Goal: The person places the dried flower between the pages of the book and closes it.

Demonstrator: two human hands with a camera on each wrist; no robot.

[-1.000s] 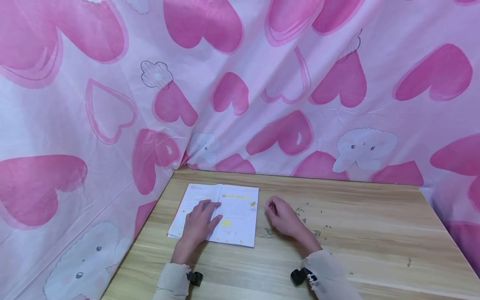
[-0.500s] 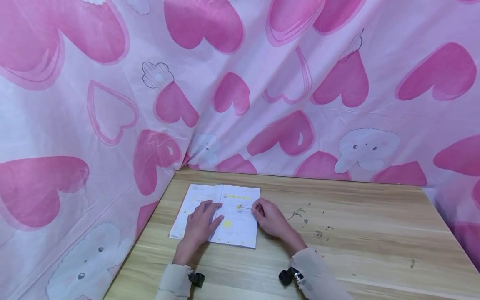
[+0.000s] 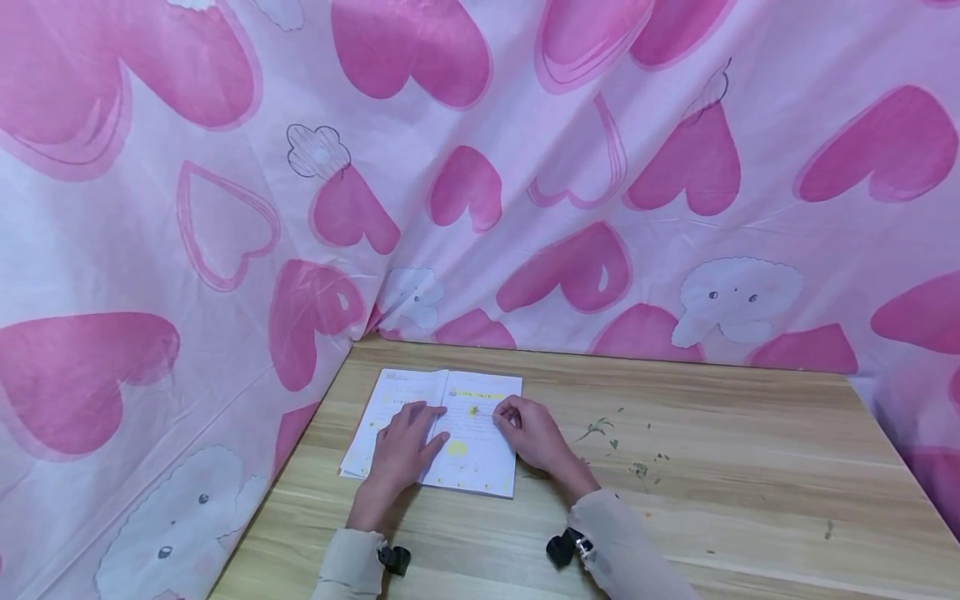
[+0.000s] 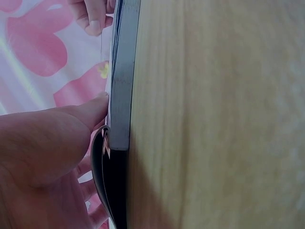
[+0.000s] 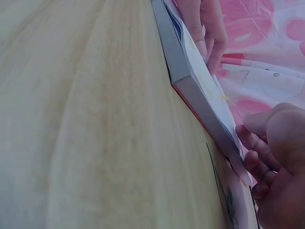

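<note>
An open book [image 3: 480, 450] lies on the wooden table [image 3: 735, 475] near its back left corner. My left hand [image 3: 424, 423] presses flat on the book across its spine, fingers straight. My right hand [image 3: 502, 416] hovers over the right page and pinches the thin stem of a small yellow flower [image 3: 473, 410], which lies on that page. The left wrist view shows the book's edge [image 4: 121, 95], my left thumb against it, and the yellow flower [image 4: 104, 70]. In the right wrist view the book [image 5: 200, 90] is seen edge on, with my curled right fingers [image 5: 267, 143] beside it.
Green plant scraps [image 3: 597, 428] and more crumbs [image 3: 638, 468] lie scattered on the table right of the book. A pink cloth with hearts [image 3: 525, 167] hangs close behind and along the left side. The table's right half holds only a few specks.
My right hand has moved left from the table beside the book onto the right page, carrying the yellow flower with it. The left hand has stayed on the book.
</note>
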